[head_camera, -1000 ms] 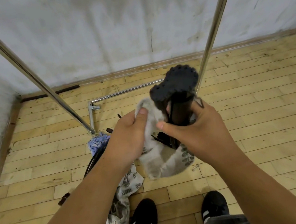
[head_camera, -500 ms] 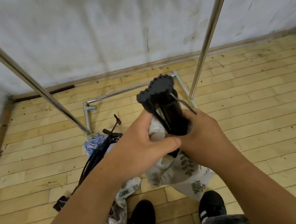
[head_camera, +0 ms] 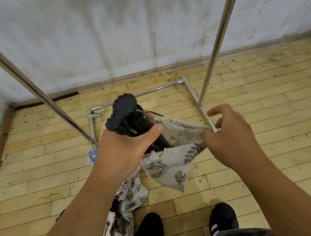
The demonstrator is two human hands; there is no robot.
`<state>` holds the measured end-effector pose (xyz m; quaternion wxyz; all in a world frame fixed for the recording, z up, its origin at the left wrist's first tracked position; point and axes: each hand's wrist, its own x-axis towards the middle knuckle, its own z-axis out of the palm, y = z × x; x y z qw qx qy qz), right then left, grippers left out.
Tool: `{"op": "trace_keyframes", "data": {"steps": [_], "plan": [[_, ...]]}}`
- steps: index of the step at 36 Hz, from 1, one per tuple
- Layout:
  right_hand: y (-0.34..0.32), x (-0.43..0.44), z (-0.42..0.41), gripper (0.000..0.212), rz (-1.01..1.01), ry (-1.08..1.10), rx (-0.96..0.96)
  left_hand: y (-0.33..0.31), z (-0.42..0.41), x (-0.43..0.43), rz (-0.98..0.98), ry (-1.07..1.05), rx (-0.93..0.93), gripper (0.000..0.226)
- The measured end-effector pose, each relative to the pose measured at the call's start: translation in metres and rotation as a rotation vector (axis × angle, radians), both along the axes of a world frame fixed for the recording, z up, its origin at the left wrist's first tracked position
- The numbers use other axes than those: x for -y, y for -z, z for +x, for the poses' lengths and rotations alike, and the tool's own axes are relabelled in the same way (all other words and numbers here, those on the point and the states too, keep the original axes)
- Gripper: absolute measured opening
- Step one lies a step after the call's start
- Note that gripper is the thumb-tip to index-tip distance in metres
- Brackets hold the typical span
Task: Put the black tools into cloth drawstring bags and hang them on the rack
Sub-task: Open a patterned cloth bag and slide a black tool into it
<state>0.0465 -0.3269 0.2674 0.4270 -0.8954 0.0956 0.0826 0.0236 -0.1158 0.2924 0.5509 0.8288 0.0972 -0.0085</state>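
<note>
Left hand: fingers curled round the tool, gripping its shaft just below the knobbed head.
Right hand: thumb and one finger pinch the bag rim; the other fingers are loosely spread.
Tool: black, tilted, head up; lower end inside the bag mouth.
Bag: leaf-print cloth, mouth held open between both hands, hanging above the floor.
Rack: chrome uprights on either side of the hands; base bars on the floor beyond.
Floor: wood planks; printed cloth lies beside black shoes.
</note>
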Motion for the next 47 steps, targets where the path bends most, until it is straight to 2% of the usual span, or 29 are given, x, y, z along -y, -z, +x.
{"op": "trace_keyframes", "data": {"steps": [2,4,9,11,14,16,17,19,23,26,30,34,41,44,47], "plan": [[0.000,-0.004,0.001,0.010,0.144,0.043,-0.108,0.006,0.001,-0.004,0.066,0.049,-0.026,0.019],[0.001,-0.009,0.000,0.011,0.314,0.078,-0.177,0.012,0.003,-0.008,0.093,0.122,-0.077,0.022],[-0.001,-0.018,0.002,0.012,0.546,0.137,-0.130,0.016,0.001,-0.002,0.065,0.249,-0.132,0.015],[-0.004,-0.018,0.002,0.013,0.595,0.146,-0.110,0.023,0.000,0.001,0.127,0.276,-0.164,0.012],[-0.008,-0.019,0.001,0.018,0.662,0.149,-0.076,0.034,-0.002,0.010,0.249,0.290,-0.203,0.031],[-0.009,-0.021,-0.001,0.017,0.695,0.116,-0.076,0.037,-0.003,0.013,0.336,0.281,-0.205,0.017],[-0.010,-0.023,-0.003,0.016,0.691,0.089,-0.080,0.036,-0.004,0.015,0.335,0.282,-0.207,0.017],[-0.009,-0.026,-0.004,0.017,0.707,0.050,-0.101,0.029,-0.008,0.019,0.330,0.290,-0.189,0.042],[-0.012,-0.025,-0.004,0.017,0.711,-0.030,-0.156,0.026,-0.008,0.016,0.302,0.329,-0.064,0.043],[-0.012,-0.026,-0.005,0.018,0.603,-0.118,-0.144,0.024,-0.006,0.009,0.226,0.379,-0.146,0.066],[-0.013,-0.025,-0.005,0.019,0.602,-0.119,-0.157,0.020,0.003,0.010,0.081,0.363,-0.225,0.062],[-0.014,-0.023,-0.005,0.016,0.571,-0.112,-0.110,0.017,0.007,0.014,-0.075,0.231,-0.251,0.082],[-0.019,-0.022,-0.009,0.019,0.621,-0.061,-0.093,0.014,0.009,0.021,-0.341,0.141,-0.238,0.069],[-0.022,-0.023,-0.007,0.025,0.643,-0.055,-0.098,0.016,0.008,0.019,-0.617,0.136,-0.267,0.081],[-0.025,-0.023,0.002,0.033,0.709,-0.074,-0.185,0.015,0.010,0.018,-0.772,0.118,-0.307,0.076]]}}
